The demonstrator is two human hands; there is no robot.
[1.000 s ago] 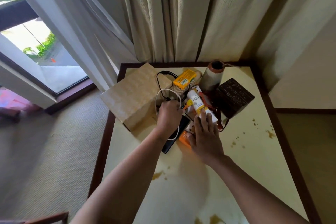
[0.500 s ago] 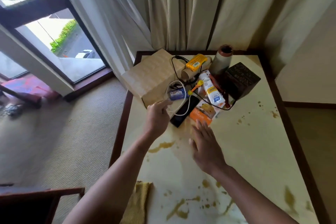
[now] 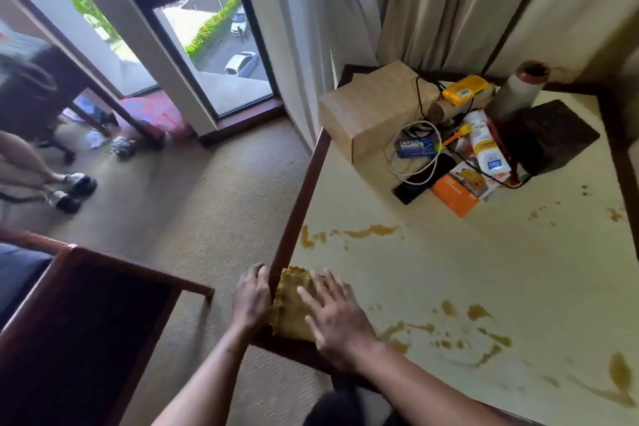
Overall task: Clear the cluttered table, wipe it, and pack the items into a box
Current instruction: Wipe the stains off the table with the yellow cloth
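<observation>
While the right grip [image 3: 337, 316] lay flat, fingers spread, on the yellow cloth [image 3: 292, 304], the left grip [image 3: 250, 299] curled at the desk's [image 3: 449, 270] left edge beside the cloth; whether it pinched the cloth could not be told. The cloth sat at the near left corner. Brown stains [image 3: 370, 231] streaked the top; the box [image 3: 370, 111] and clutter [image 3: 477, 149] stood by the far edge.

Table [image 3: 449, 270] x1. On it: cardboard box [image 3: 370, 107] x1, dark box [image 3: 556, 135] x1, orange box [image 3: 454, 194] x1, white tube [image 3: 484, 142] x1, yellow pack [image 3: 465, 90] x1, blue soap bar [image 3: 415, 146] x1, black phone [image 3: 422, 180] x1, grey spool [image 3: 518, 90] x1, cardboard tube [image 3: 441, 109] x1, yellow cloth [image 3: 290, 304] x1. Cables x2: white cable [image 3: 397, 162], black cable [image 3: 420, 93]. Hands x2: left hand [image 3: 251, 299], right hand [image 3: 337, 316]. Outside, cars x2: near car [image 3: 242, 64], far car [image 3: 239, 21]. Stains: too smeared to count.
</observation>
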